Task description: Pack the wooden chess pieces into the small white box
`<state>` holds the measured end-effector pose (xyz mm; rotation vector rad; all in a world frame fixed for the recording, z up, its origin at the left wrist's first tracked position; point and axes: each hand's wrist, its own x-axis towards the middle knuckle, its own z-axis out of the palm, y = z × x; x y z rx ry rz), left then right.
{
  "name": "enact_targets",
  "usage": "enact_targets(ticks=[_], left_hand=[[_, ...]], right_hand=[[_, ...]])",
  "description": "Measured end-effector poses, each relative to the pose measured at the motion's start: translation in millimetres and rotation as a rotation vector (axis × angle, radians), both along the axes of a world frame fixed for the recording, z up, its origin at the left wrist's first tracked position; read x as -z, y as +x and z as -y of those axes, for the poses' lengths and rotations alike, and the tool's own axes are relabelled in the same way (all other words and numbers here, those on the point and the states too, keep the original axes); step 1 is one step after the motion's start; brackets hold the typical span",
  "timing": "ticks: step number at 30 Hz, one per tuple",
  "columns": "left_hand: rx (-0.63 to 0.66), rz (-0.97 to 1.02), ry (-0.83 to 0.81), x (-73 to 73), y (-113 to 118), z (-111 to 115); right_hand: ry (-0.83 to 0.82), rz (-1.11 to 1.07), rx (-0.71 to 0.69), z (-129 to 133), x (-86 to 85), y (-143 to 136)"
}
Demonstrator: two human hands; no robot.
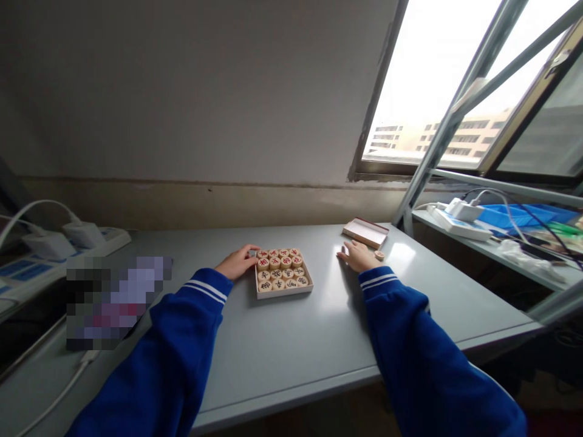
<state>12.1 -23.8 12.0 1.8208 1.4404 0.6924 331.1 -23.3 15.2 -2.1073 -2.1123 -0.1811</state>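
Wall (204,109): matte, grey plaster, cream band below, one window (419,91) at right. Surface (282,340): smooth grey sheet, straight edge, slightly glossy. Two blue cloth sleeves (177,334), white stripes at the cuffs, reached over it. Metal-framed shelf (492,243) at right carried a blue plastic item (523,215) and one white power strip (460,223); second white power strip (109,243), two chargers (84,233) in it, at far left. Pixelated item (122,297) beside that, contents unreadable.

One shallow, rectangular, open box (286,293) sat mid-surface, pale thin walls, between the hands. Left hand (235,263) had fingers and thumb spread, fingertips touching the box's left far corner. Right hand (361,257) was well apart from it, palm down, fingers loosely spread, nothing visible in the grasp. One rectangular lid (367,232), pale inside, dark reddish rim, lay just beyond the right hand, inside up.

Sixteen round wooden pieces (285,262) showed in the box, four rows of four: eight red-marked, far; eight black-marked, near. One loose round piece (379,255) lay beside the right hand, near the lid.
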Motion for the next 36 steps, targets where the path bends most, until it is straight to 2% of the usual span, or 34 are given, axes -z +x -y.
enact_targets(ticks=[8, 11, 14, 22, 28, 30, 32, 36], left_hand=[[-0.004, 0.057, -0.013, 0.9, -1.6, -1.1], [0.009, 0.116, -0.028, 0.3, -2.9, -1.3], [0.003, 0.139, -0.032, -0.6, -4.3, -1.2], [0.015, 0.134, -0.072, -11.0, -1.6, 5.8], [0.018, 0.140, -0.159, -17.9, -6.3, 8.9], [0.052, 0.137, -0.197, -19.3, -10.0, 9.1], [0.078, 0.106, -0.210, -21.2, -12.6, 10.4], [0.093, 0.010, -0.189, -25.6, -12.1, 15.4]], right_hand=[[0.104, -0.171, -0.280, 12.7, -7.4, -29.1], [0.179, -0.148, -0.193, 14.8, -7.5, -30.6], [0.146, -0.102, -0.101, 14.4, -5.5, -29.7], [0.148, -0.185, -0.162, 11.0, -1.7, -40.7], [0.120, -0.353, -0.220, 18.9, -12.6, -50.8], [0.175, -0.448, -0.274, 22.4, -19.2, -56.3], [0.232, -0.515, -0.384, 27.1, -24.3, -66.5], [0.241, -0.446, -0.562, 40.4, -23.5, -101.4]])
